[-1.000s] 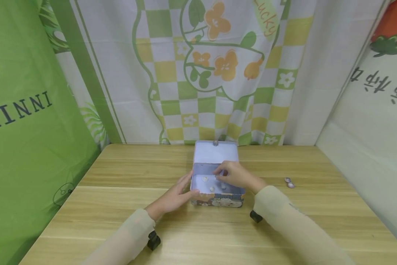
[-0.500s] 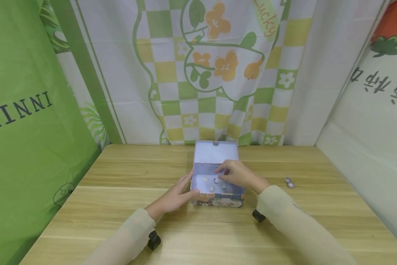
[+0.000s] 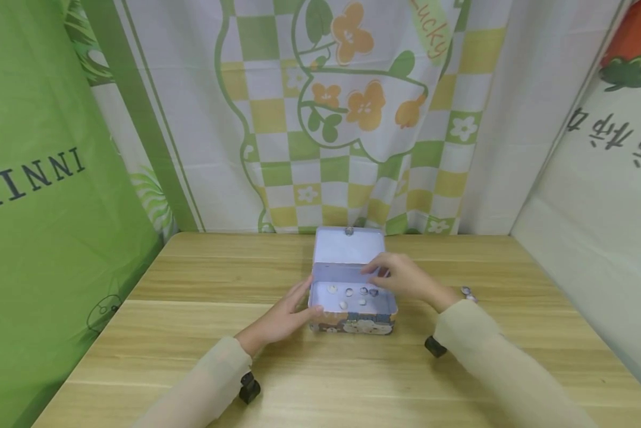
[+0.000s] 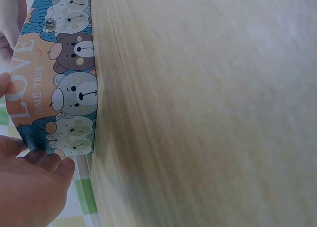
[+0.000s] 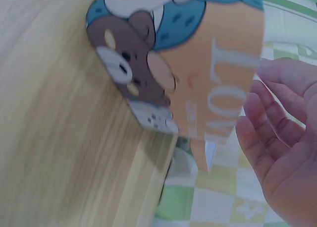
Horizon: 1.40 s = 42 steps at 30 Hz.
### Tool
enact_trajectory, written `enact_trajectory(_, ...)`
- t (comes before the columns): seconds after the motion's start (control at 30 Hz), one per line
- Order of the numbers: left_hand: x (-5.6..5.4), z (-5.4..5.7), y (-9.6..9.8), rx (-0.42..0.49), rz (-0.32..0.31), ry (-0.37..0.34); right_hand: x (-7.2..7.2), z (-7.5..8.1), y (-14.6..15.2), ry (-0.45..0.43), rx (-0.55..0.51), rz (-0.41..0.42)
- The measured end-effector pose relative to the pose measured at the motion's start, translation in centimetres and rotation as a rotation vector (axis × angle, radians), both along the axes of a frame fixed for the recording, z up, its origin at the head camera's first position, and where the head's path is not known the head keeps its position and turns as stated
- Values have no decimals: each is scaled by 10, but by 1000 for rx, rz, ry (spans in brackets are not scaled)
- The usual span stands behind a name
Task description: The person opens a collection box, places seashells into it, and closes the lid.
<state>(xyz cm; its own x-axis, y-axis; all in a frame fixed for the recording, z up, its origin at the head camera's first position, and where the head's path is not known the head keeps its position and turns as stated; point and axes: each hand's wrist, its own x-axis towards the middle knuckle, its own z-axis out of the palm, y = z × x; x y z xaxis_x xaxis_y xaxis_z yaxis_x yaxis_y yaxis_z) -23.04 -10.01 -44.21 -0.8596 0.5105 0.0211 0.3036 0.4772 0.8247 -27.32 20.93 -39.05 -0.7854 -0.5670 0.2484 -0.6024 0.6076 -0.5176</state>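
"Checking the bear-print box point(image 3: 352, 325): where is it, what's around?"

"Far middle of the desk point(image 3: 203, 309), lid point(image 3: 349, 247) up, just in front of the checked curtain point(image 3: 320, 172). Six small round pieces point(image 3: 349, 292) on its floor. Two more pieces point(image 3: 465, 290) on the desk to its right, partly hidden by the right sleeve point(image 3: 508, 356)."

"Grips?"

"Left grip point(image 3: 282, 319): spread, fingers against the left wall, thumb over the front rim, so that corner's covered. Right grip point(image 3: 403, 278): released, above the box's right side, fingers loosely bent, thumb apart from fingertips."

"Readable text?"

"Box front: LOVE, COME TRUE. Checked curtain: Lucky. Green curtain point(image 3: 37, 238): INNI plus a cut-off letter. White curtain point(image 3: 609, 238): dark characters, cropped."

"Materials?"

"Box looks like tin: rectangular, rounded corners, metal clasp point(image 4: 50, 25), orange-and-blue print, pale inside. Desk is wood-grain. Curtains are fabric, soft folds. Pieces too small to call."
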Motion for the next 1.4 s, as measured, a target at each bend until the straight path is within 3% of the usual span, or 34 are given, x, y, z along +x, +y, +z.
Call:
enact_trajectory(0.4, -2, -1, -1, 15, -24, -5, 4, 1, 51, -57, -39, -83)
enact_trajectory(0.63, 0, 2, 0, 15, -29, -9, 14, 3, 86, -69, -5, -180)
enact_trajectory(1.07, 1, 0, -1, 11, -30, 6, 17, -9, 138, -88, 52, -246)
enact_trajectory(1.4, 1, 1, 0, 6, -27, 0, 25, -29, 172, -247, 47, -271)
